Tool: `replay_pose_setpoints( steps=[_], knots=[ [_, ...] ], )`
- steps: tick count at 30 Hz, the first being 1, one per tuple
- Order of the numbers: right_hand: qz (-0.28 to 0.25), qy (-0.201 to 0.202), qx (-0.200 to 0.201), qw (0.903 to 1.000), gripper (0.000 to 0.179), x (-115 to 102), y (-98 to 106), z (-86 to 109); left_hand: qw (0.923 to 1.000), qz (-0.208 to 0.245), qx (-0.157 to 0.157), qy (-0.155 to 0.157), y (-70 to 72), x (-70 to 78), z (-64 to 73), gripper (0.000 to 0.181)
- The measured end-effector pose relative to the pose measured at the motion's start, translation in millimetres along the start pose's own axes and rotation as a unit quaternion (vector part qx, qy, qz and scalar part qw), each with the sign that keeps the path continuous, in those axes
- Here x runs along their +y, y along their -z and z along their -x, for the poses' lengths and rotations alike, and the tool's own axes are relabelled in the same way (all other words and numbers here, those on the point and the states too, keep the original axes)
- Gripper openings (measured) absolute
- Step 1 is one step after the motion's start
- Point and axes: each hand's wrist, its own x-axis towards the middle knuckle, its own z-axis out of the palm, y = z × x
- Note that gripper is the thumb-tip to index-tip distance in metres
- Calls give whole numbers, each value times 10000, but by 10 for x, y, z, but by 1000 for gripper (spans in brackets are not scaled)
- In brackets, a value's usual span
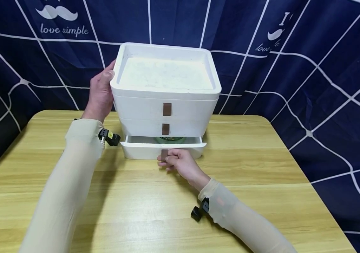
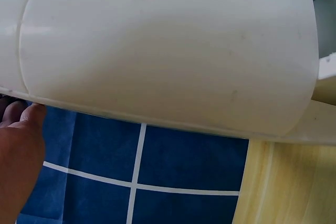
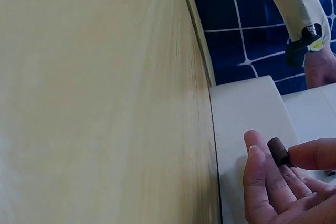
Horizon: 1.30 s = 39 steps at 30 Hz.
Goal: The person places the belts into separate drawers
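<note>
A white three-drawer storage box (image 1: 167, 89) with a tray-like top stands at the back of the table. Its bottom drawer (image 1: 142, 151) is pulled partly out, and part of a round green object (image 1: 171, 140) shows inside. My right hand (image 1: 183, 165) pinches the brown pull tab (image 3: 278, 151) of that drawer between thumb and fingers. My left hand (image 1: 100, 89) grips the box's left side near the top, thumb by the rim. Its fingers reach behind the back edge and are mostly hidden in the head view.
Brown tabs also mark the top drawer (image 1: 167, 109) and the middle drawer (image 1: 165, 129). Below lies a light wood table (image 1: 142, 211). A dark blue curtain (image 1: 180, 21) with white lines hangs close behind the box and along the sides.
</note>
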Motion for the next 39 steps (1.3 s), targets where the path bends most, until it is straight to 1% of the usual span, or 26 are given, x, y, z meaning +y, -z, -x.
replay_pose_setpoints(
  steps=[8,15,21,30,34,39],
  knots=[
    [51,-11,-2,10000,21,-10,3,-7,10000,-41,8,29,-8,11,10,51],
    [-9,40,40,10000,25,16,12,-48,10000,39,22,18,-17,10,2,51],
    [-14,-8,164,9999,24,4,8,-48,10000,-4,63,52,-12,10,1,50],
    [130,-16,94,9999,15,-27,35,-41,9999,95,70,59,-20,13,-10,50],
    [130,-50,23,9999,15,-40,37,-44,9999,17,99,85,-18,23,-7,50],
    [118,-121,41,9998,18,-32,30,-57,9999,23,85,121,-3,18,2,49]
  ],
)
